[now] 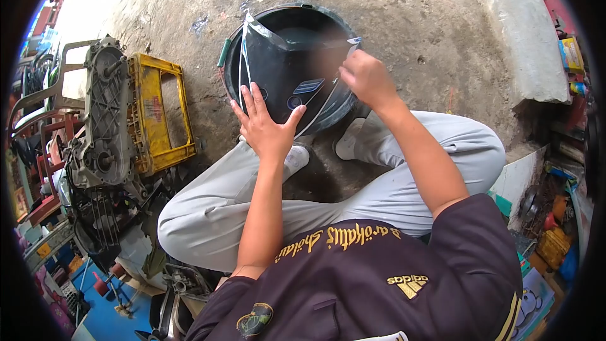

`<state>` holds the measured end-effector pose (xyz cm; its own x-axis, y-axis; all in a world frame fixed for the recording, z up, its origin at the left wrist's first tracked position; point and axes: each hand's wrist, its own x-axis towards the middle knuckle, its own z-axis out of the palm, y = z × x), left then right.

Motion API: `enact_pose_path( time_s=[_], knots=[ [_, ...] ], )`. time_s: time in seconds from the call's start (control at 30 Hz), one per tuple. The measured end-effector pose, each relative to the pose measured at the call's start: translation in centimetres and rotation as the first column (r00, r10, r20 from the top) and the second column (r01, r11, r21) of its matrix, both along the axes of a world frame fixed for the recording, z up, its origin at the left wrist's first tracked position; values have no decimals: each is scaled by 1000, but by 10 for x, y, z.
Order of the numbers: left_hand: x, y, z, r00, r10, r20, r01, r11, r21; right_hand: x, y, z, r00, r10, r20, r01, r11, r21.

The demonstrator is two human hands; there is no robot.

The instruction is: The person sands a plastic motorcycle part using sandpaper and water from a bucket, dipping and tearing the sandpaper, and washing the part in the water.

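A dark, glossy panel (pixel 278 66) with silver-white edging lies over a round black tub (pixel 344 22) on the concrete floor. Small stickers (pixel 309 86) show on its lower part. My left hand (pixel 268 127) rests on the panel's lower left, fingers spread. At the panel's upper right, my right hand (pixel 368 79) has its fingers pinched together beside the edging; a bit of shiny strip (pixel 355 41) stands just above them. What the pinch holds is too small to make out. A blurred patch covers the panel near this hand.
A green handle (pixel 224 52) sits at the tub's left side. Further left stand a yellow crate (pixel 163 113) and a grey metal engine casing (pixel 106 110). A concrete ledge (pixel 524 31) is at the upper right. Mixed parts lie along both sides.
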<state>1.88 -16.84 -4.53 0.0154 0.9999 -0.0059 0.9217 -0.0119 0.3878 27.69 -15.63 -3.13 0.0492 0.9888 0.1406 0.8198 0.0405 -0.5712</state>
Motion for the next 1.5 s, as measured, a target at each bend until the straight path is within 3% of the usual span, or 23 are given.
enact_pose_path(
  time_s=[0.1,0.2,0.23,0.37,0.43,0.53,0.57,0.67,0.8,0.83,0.87,0.93,0.97,1.0,1.1,1.13,1.23,1.4,1.47,1.5],
  knots=[
    [1,1,-1,1000,8,6,-8,1000,-6,-18,-13,5,989,138,54,-139,990,27],
    [-1,0,-1,1000,4,-1,-4,1000,-8,-13,-5,-9,983,173,59,-179,977,118],
    [-1,0,-1,1000,0,-3,0,1000,0,-4,-3,-8,995,91,44,-93,995,35],
    [-1,0,1,1000,1,2,-1,1000,-1,-3,-2,-3,1000,11,19,-11,1000,0],
    [3,1,1,1000,10,8,-10,1000,-14,-24,-12,-3,973,214,84,-221,972,81],
    [-1,-1,0,1000,4,13,-4,1000,-2,-8,-3,-11,991,126,49,-132,981,139],
    [-1,-1,0,1000,-2,5,2,1000,-5,5,-1,-9,999,41,2,-41,999,30],
    [0,0,2,1000,-5,8,5,1000,-10,3,-1,-8,999,39,24,-40,998,47],
    [2,1,2,1000,-4,-2,4,1000,2,-24,-13,-2,983,179,32,-180,982,50],
    [0,0,2,1000,-8,-19,8,1000,-1,-18,-9,-5,993,116,21,-118,986,120],
    [-2,-1,1,1000,-4,-26,3,1000,-5,-10,-5,-7,993,121,14,-122,986,118],
    [-1,-1,-1,999,-14,-33,14,1000,7,3,4,-3,997,-46,-68,48,998,30],
    [-1,-1,0,1000,-9,-24,9,1000,1,1,2,-2,998,-55,-16,56,997,50],
    [0,-1,1,1000,-6,-18,6,1000,4,-6,-2,-1,999,-51,-10,52,997,54],
    [1,0,0,1000,-4,-26,4,1000,11,-31,-16,2,977,215,8,-215,975,61],
    [1,1,1,1000,-7,-23,7,1000,13,-27,-13,3,977,214,6,-214,975,60],
    [-2,-2,-1,999,-12,-30,12,1000,12,3,4,-5,1000,-3,-31,5,998,63],
    [1,0,0,1000,-4,0,4,1000,23,-11,-7,1,999,45,16,-46,998,38],
    [0,-1,1,1000,-4,-11,4,1000,10,-23,-13,-2,978,208,13,-208,975,81],
    [-1,-1,-1,1000,-4,-18,4,1000,5,-15,-8,-8,988,155,-14,-152,977,148]
  ],
)
